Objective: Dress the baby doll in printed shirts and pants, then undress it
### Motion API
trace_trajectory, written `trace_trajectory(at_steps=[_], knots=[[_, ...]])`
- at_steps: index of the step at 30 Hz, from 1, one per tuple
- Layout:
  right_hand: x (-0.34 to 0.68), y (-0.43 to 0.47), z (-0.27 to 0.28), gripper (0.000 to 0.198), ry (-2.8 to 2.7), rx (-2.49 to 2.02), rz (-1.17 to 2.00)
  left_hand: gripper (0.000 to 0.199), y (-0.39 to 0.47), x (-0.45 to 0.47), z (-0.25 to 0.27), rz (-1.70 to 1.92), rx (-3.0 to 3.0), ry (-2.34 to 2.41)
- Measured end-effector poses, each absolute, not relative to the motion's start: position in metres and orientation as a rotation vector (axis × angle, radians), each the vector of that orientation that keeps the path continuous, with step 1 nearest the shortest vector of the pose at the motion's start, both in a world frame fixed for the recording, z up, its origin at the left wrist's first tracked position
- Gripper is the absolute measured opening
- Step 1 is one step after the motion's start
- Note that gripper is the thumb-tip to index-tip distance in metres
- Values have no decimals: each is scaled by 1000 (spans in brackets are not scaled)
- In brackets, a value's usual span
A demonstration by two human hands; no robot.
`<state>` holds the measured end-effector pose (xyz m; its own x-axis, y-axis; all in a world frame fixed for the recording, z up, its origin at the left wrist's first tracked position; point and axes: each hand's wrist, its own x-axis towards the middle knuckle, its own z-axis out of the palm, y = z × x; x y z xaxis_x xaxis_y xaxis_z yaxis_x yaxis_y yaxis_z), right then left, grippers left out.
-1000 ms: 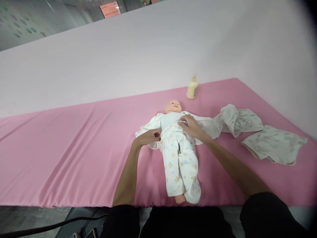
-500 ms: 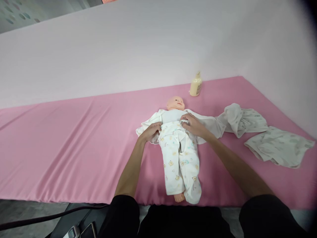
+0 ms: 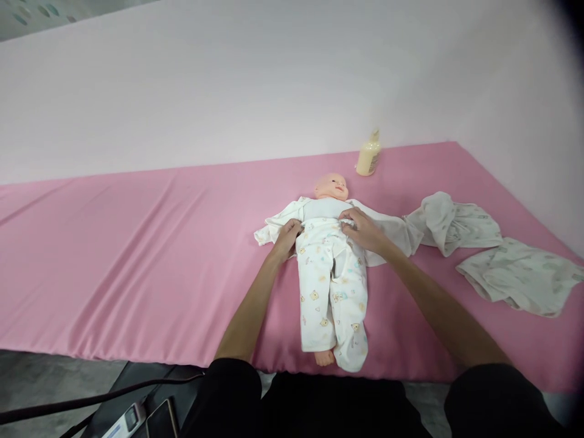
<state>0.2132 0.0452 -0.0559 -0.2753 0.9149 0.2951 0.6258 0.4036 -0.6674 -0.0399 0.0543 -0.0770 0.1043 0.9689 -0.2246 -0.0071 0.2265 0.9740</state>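
A baby doll lies on its back, head at the far end, face tilted to the right. It wears white baby trousers printed with small animals, pulled up to the belly, and a white top spread out beneath its arms. One bare foot shows below the left trouser leg; the other leg's end covers its foot. My left hand is closed at the left side of the waistband, fingertips partly hidden. Across from it, my right hand pinches the waistband's right side with bent fingers.
A cream pump bottle stands behind the doll by the white wall. Crumpled white printed clothes lie on the pink sheet at right. Below the near edge, a phone and a white device rest on a black surface.
The view has shifted slightly. My left hand has turned and drawn in along the waistband's left side, and the top's left sleeve lies differently. My right hand stays at the waistband.
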Motion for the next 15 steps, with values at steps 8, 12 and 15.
trace_trajectory(at_steps=[8,12,15], knots=[[184,57,-22,20,-2156,-1365,274,16,61,-77,-42,1128,1494,1579],[140,81,-5,26,-2423,-1291,162,36,85,-79,-35,1097,1763,1863],[111,100,-2,27,-2692,-1318,163,32,101,-74,-40,823,1867,1937]])
